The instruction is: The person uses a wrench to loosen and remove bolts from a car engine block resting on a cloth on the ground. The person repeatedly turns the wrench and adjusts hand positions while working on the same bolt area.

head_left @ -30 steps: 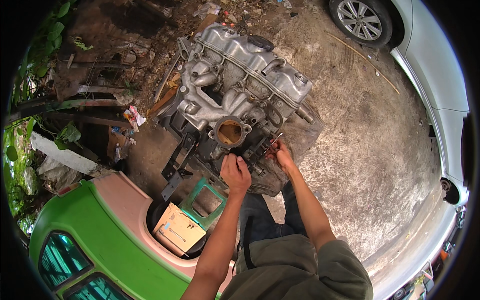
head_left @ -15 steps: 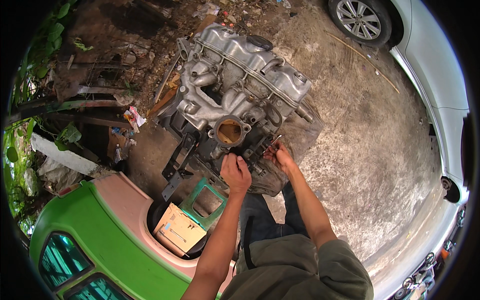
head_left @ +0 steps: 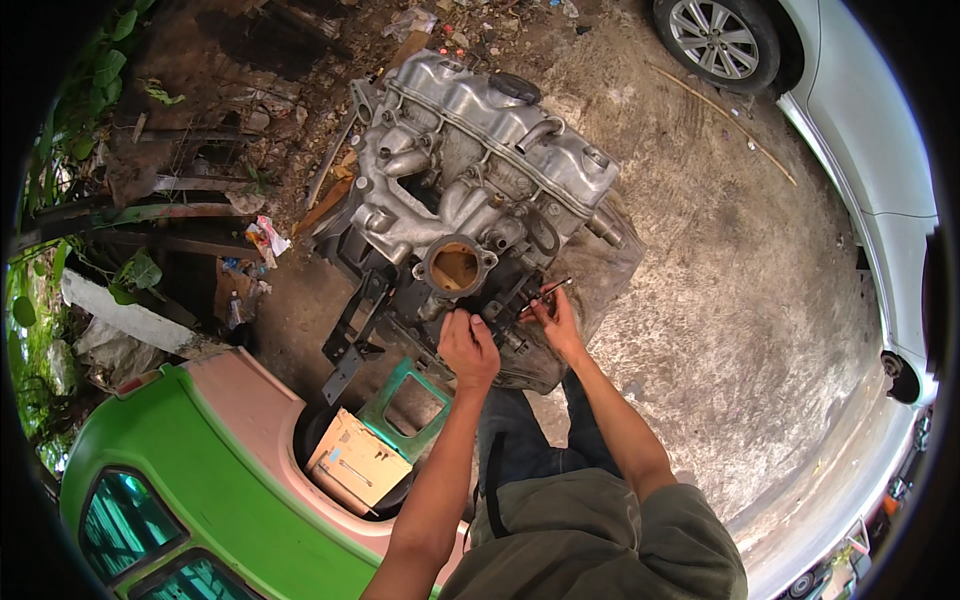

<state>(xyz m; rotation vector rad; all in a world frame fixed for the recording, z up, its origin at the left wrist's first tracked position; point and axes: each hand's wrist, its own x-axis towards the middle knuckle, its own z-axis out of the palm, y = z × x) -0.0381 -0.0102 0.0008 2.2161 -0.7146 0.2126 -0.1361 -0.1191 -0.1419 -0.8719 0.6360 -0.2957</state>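
Note:
A grey metal engine [head_left: 480,175] stands in front of me, with a ribbed cover on top and a cast intake manifold [head_left: 385,225] on its near side. The round manifold opening [head_left: 455,266] faces me. Just below that opening, my left hand [head_left: 468,350] is closed against the engine's lower front; what its fingers hold, if anything, is hidden. My right hand [head_left: 556,325] is at the engine's near right corner, thumb and fingers closed on a slim metal wrench [head_left: 561,286]. The wrench's shiny end sticks out past the fingers, while its other end is hidden.
A black bracket [head_left: 352,335] juts out at the engine's lower left. Behind it, a green plastic stool [head_left: 408,400] and a cardboard box [head_left: 362,460] with a tool on it stand by a green and pink car [head_left: 210,450]. A silver car [head_left: 865,130] is at the right.
The wrench's exposed end has swung right and down, and more of its length shows. My right hand's fingers have shifted around it. My left hand stays in nearly the same place.

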